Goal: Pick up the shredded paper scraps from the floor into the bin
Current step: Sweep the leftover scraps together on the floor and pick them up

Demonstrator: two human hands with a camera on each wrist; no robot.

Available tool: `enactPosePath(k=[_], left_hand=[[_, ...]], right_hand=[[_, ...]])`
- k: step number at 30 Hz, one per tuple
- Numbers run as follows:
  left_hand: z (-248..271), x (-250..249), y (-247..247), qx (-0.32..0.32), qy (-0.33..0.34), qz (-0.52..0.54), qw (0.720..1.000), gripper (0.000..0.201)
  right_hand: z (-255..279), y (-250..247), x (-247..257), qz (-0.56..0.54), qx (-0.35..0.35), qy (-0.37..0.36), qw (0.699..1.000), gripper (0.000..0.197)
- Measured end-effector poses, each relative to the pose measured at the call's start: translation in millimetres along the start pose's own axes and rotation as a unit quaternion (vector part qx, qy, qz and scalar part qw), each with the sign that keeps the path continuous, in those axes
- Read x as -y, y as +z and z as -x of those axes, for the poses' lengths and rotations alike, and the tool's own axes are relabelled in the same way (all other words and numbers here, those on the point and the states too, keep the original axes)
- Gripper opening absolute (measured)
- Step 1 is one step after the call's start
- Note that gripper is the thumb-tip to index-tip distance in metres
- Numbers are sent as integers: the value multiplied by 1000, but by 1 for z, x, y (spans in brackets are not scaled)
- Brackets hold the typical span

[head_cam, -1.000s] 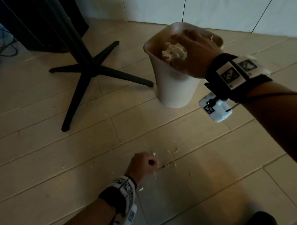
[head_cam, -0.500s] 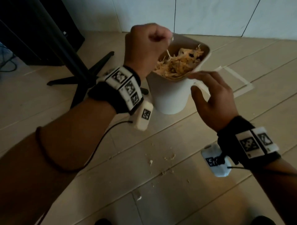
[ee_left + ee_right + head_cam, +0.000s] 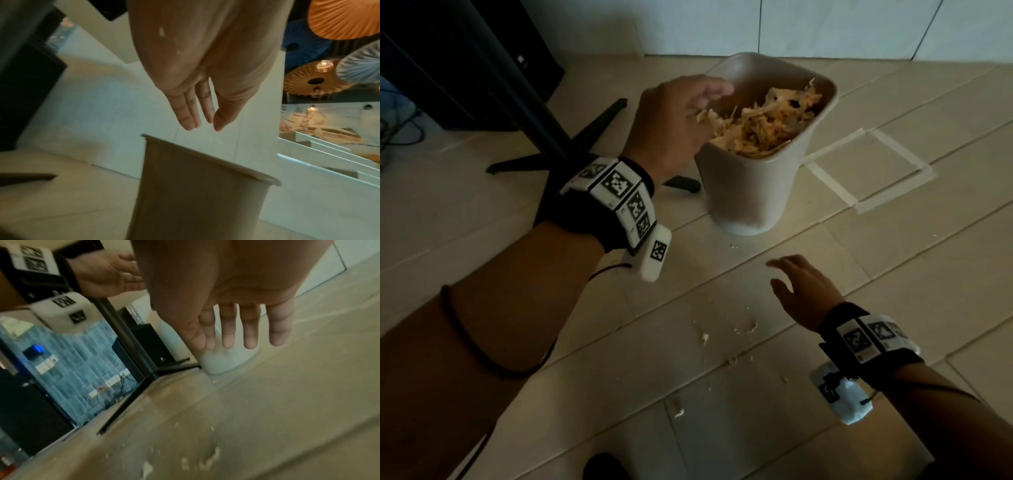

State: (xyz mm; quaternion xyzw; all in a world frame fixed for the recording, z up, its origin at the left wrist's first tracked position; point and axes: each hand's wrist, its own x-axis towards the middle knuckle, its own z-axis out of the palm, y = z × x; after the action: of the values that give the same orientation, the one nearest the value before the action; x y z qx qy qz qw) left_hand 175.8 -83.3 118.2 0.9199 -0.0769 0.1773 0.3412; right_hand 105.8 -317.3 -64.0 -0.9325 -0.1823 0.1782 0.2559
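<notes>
The left hand (image 3: 674,126) hung over the near rim of the bin (image 3: 753,192), fingers (image 3: 189,112) straight and close together, holding nothing; a few flecks clung to the palm. The right hand (image 3: 803,291) hovered low over the floor (image 3: 893,257) in front of the bin, fingers (image 3: 249,331) spread and empty. The bin stood upright, heaped with shreds (image 3: 763,120). A thin scatter of scraps (image 3: 743,330) lay on the floor just beside the right hand, on its near side.

Judged step: deposit by the left hand complete; the right hand was placed for a further pickup. The next move called for a fingertip pinch or a sweep to gather the small, flat scraps, then a carry to the bin.
</notes>
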Motion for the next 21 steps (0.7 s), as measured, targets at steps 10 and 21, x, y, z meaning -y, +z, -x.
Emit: enactPosePath(k=[10,21], left_hand=[[190,167,7,117,-378,-100,913,63],[317,146,103,174,-369,-208,889,91]], right_hand=[[-32,50,2,142,96,-13,985,56],[19,133,10,165,134,-95,972,70]])
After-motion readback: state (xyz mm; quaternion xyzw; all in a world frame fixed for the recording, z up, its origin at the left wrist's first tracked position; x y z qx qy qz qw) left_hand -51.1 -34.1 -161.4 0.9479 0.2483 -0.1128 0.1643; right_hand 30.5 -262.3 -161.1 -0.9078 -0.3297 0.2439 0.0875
